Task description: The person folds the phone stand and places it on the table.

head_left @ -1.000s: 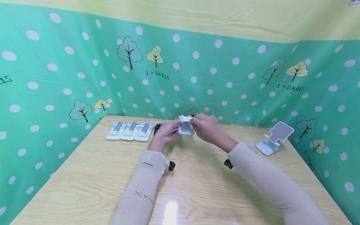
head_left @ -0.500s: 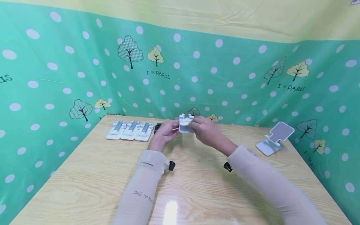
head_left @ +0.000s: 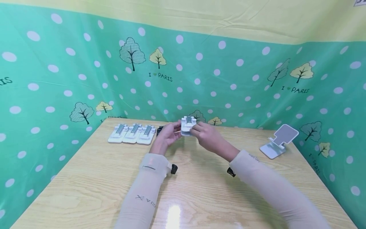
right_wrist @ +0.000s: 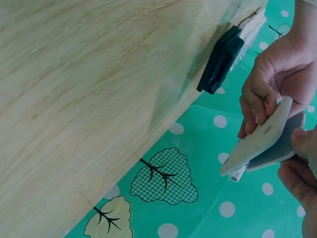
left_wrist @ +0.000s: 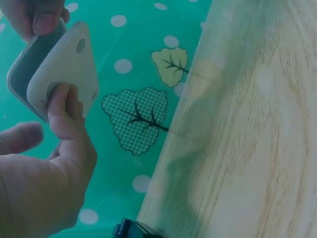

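Above the table's far side, both hands hold a white folding phone stand (head_left: 187,127). My left hand (head_left: 168,135) is at its left; in the left wrist view, its bent fingers (left_wrist: 64,106) lie against the pale underside of the base (left_wrist: 81,69), the thumb apart from it. My right hand (head_left: 208,136) pinches the edge of the grey-padded plate (right_wrist: 277,148) between thumb and fingers. Plate and base stand at a narrow angle, the gap open toward the right hand. The head view shows the stand's hinge and grey strut at the top.
Several things share the wooden table (head_left: 200,190): three folded phone stands (head_left: 132,133) side by side at the back left, a black object (head_left: 160,129) partly behind the left hand, and an unfolded phone stand (head_left: 275,143) at the right. A green dotted curtain (head_left: 200,70) hangs behind.
The right hand has swung the held stand's plate down toward its base, and the grey strut has come into view. The left hand has barely moved; the other stands have stayed put.
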A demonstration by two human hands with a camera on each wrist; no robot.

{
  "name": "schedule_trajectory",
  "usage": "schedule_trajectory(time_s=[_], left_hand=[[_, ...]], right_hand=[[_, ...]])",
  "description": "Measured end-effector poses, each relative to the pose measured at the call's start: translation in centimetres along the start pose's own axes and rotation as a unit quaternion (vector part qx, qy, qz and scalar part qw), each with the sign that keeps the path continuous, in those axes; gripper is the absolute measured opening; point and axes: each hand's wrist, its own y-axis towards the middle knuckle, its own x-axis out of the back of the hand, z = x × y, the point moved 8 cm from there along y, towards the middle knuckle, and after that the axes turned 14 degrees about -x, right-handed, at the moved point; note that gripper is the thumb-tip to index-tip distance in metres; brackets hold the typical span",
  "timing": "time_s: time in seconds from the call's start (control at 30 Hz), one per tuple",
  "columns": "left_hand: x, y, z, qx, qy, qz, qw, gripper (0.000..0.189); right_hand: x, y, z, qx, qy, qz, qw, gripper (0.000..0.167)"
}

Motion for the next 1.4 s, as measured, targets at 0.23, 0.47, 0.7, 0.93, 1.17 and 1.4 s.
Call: schedule_trajectory(time_s=[0.23, 0.47, 0.7, 0.93, 1.17, 1.4], left_hand=[[-0.1, -0.2, -0.2, 0.005, -0.006, 0.006, 0.9999, 0.017], [0.2, 0.0, 0.0, 0.002, -0.01, -0.001, 0.9999, 0.015], [0.3, 0.1, 0.4, 0.003, -0.003, -0.008, 1.0, 0.02], [0.4, -0.1, 0.9, 0.02, 0.019, -0.008, 0.9996, 0.024], [1.3, -0.1, 1.5, 0.023, 0.06, -0.022, 0.9977, 0.032], [1.9, -0.4, 1.7, 0.024, 0.095, -0.03, 0.9948, 0.036]], right_hand=[[-0.2, 0.3, 0.2, 0.004, 0.0, 0.007, 1.0, 0.023], [-0.8, -0.1, 0.9, 0.025, -0.034, 0.021, 0.9989, 0.03], [-1.4, -0.7, 1.3, 0.034, -0.037, 0.028, 0.9984, 0.03], [-2.0, -1.2, 0.7, 0.015, -0.021, 0.049, 0.9985, 0.029], [-1.9, -2.5, -1.1, -0.021, 0.007, 0.082, 0.9964, 0.026], [-1.6, -5.2, -4.2, -0.054, -0.004, 0.119, 0.9914, 0.023]])
